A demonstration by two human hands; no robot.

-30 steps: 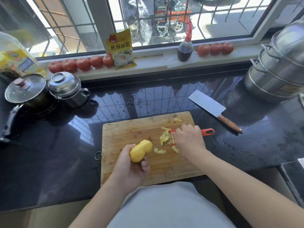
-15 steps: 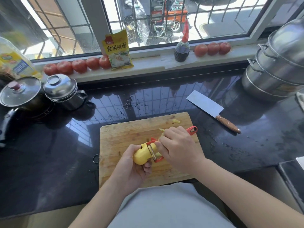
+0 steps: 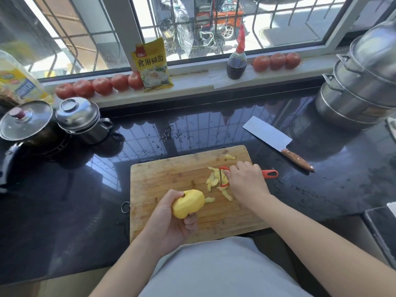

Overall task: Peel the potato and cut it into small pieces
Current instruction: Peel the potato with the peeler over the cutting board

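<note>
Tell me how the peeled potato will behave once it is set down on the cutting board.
The potato looks bare and glossy, so probably slippery. Its rounded, lumpy shape may rock or roll on the cutting board. It seems firm: the left hand holds it without denting it.

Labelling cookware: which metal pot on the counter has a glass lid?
The dark pot at far left: clear glass lid with a dark red knob. The small steel pot beside it and the stacked steamer have metal lids.

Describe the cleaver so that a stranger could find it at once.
Start at the wooden board on the black counter. Just beyond its far right corner lies the cleaver, flat on the counter. Only it has a broad rectangular blade and a brown wooden handle; the peeler nearby is red.
</note>
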